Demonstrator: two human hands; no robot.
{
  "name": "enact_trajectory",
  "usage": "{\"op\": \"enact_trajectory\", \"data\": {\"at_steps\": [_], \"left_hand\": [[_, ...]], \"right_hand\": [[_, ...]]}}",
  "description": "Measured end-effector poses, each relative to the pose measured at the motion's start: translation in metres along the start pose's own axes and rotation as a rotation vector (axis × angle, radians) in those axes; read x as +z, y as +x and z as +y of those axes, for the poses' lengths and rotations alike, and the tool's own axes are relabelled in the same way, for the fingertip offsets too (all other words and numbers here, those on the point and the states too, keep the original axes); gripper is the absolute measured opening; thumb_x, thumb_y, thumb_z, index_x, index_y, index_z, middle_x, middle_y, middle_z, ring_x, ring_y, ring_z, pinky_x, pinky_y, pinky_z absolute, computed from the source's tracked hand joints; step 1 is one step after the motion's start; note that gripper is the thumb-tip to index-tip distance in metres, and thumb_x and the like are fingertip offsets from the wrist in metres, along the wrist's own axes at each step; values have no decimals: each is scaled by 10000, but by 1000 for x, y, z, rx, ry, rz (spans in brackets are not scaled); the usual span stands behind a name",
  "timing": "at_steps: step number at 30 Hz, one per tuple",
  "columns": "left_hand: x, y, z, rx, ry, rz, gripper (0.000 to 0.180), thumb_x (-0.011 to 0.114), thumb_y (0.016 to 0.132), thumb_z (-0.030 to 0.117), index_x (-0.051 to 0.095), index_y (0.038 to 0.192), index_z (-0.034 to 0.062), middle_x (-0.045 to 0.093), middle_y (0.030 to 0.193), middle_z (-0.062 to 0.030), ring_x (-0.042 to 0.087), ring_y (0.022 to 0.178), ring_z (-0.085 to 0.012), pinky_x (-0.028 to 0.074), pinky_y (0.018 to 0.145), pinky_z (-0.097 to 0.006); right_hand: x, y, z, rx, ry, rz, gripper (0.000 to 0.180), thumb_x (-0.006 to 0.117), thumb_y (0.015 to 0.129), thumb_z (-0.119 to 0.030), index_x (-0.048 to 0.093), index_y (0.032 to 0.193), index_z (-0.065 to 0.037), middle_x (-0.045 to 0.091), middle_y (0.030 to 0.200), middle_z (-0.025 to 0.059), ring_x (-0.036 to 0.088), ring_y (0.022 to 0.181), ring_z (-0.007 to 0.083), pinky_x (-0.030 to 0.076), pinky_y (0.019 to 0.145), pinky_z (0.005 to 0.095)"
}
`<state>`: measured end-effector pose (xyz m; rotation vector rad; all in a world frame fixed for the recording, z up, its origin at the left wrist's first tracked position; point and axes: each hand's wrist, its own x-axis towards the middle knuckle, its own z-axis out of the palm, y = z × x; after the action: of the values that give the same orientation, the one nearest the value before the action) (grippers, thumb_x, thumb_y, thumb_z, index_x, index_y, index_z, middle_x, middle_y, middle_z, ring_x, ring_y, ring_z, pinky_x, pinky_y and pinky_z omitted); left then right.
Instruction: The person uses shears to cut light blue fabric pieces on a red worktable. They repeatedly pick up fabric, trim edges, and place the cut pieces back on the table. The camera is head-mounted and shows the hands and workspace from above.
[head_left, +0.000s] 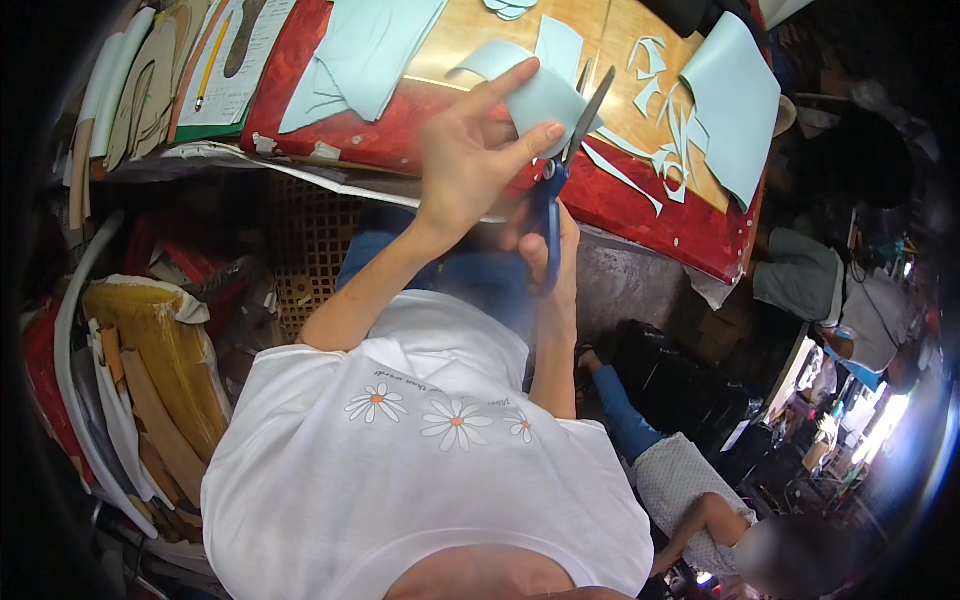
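My left hand [468, 150] pinches a curved light-blue piece of sheet material [540, 108] between thumb and fingers, above the table's front edge. In my right hand [562, 240] are scissors [556, 180] with blue handles, their dark blades pointing away from me and parted. The blades stand right at the piece's right edge; whether they bite into it I cannot tell. Behind the held piece lies another light-blue piece [560, 48]. Thin light-blue offcuts [672, 140] are scattered to the right of the scissors.
A red-covered table [400, 130] with a wooden board [610, 65] spans the front. Light-blue sheets [365, 55] lie left, a large one [735, 105] right. Farther left are a pencil [213, 62] on paper and brown patterns [150, 85]. Another person [690, 480] sits at the lower right.
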<state>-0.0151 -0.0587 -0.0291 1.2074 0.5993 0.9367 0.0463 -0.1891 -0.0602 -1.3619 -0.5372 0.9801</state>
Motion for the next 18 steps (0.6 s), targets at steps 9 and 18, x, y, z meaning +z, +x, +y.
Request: {"op": "enact_trajectory", "data": {"at_steps": [9,18], "left_hand": [[-3,-2,2,11,-132,-11,616,702,781,11,419,1327,-19,674,956,-155,642,890,-149,519,786,-245],[-30,14,9,71,1,-259,728,681,730,-94,361,1373,23,450,1341,-159,621,986,-210,546,855,-323]], "right_hand": [[-3,-4,-13,91,65,-39,708,834,534,-557,537,912,-37,507,701,-9,492,629,74,366,557,194],[-39,-7,-31,189,-182,-139,710,813,461,-601,545,808,-44,516,656,-26,506,577,55,375,513,179]]}}
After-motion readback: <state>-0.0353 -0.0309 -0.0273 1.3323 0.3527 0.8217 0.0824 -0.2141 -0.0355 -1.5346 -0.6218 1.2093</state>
